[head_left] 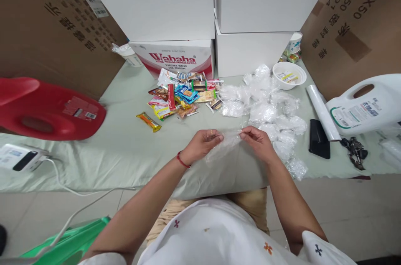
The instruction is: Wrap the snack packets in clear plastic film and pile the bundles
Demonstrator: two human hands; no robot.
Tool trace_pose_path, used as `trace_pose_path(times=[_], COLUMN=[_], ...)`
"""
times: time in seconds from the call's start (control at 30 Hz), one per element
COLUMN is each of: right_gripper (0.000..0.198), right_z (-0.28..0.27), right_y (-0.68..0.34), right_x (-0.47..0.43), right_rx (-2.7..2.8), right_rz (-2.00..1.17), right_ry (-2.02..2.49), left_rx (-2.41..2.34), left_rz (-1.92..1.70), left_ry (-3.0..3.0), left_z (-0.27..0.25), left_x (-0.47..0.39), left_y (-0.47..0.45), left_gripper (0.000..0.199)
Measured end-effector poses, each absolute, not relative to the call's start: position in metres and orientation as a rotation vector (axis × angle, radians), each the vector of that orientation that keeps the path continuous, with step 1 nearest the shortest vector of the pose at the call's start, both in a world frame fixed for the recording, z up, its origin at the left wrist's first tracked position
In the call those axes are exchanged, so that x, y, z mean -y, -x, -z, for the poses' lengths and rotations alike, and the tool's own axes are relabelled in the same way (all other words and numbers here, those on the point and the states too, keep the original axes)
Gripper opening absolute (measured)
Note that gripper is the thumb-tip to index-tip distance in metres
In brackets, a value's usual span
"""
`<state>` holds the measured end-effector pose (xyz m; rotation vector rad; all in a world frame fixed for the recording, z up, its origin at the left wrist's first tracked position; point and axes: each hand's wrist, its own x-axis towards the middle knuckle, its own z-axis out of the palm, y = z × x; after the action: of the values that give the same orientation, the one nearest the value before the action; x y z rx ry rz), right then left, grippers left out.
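Note:
Between my two hands a clear plastic bag (226,146) is stretched over the front part of the table. My left hand (203,143) pinches one side of it; my right hand (256,139) pinches the upper right corner. The bag looks thin and crumpled, and I cannot make out anything inside. Just right of my right hand lies a heap of crumpled clear plastic bags (263,112). Beyond my hands is a pile of small wrapped snacks (184,93) in many colours. One yellow-orange snack packet (148,122) lies apart at the pile's left.
A Wahaha carton (175,58) and white boxes (250,54) stand at the back. A red jug (62,110) and power bank (21,158) are left. At right are a white bowl (290,85), film roll (323,112), black phone (318,139), keys (356,152) and white jug (369,106).

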<state>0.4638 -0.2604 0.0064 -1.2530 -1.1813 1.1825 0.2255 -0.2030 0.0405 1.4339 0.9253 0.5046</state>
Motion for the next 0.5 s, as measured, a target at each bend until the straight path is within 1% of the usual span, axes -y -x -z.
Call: trace_pose_path(times=[0.1,0.17,0.23,0.3,0.37,0.43,0.47,0.5], right_gripper=[0.031,0.028,0.023,0.02,0.02,0.031,0.032,0.027], right_z=[-0.003,-0.006,-0.013,-0.022,-0.027,-0.027,-0.026,-0.024], right_y=[-0.462,-0.457,-0.447,-0.429,-0.408,-0.387,-0.38,-0.374], right_x=[0.258,0.262,0.27,0.282,0.291,0.296,0.296,0.294], right_rx=[1.163,1.178,1.194,1.283,1.465,1.638,1.688,1.705], right_rz=[-1.079,-0.883,-0.617,-0.455,-0.414,-0.385,-0.364,-0.348], right_ry=[1.356,1.45,1.538,1.542,1.474,1.411,1.398,1.393], left_rx=[-0.959,-1.002,-1.055,-1.092,-1.101,-1.104,-1.105,-1.106], left_rz=[-0.635,-0.725,-0.823,-0.883,-0.896,-0.901,-0.907,-0.911], left_ry=[-1.269,-1.153,-1.023,-0.908,-0.846,-0.828,-0.83,-0.836], left_z=[-0.031,-0.023,-0.019,-0.017,-0.019,-0.022,-0.023,-0.024], left_x=[0.215,0.222,0.225,0.227,0.229,0.232,0.233,0.235], left_y=[-0.223,-0.223,-0.224,-0.226,-0.228,-0.23,-0.231,-0.231], left_gripper=[0.059,0.061,0.06,0.058,0.057,0.058,0.058,0.059])
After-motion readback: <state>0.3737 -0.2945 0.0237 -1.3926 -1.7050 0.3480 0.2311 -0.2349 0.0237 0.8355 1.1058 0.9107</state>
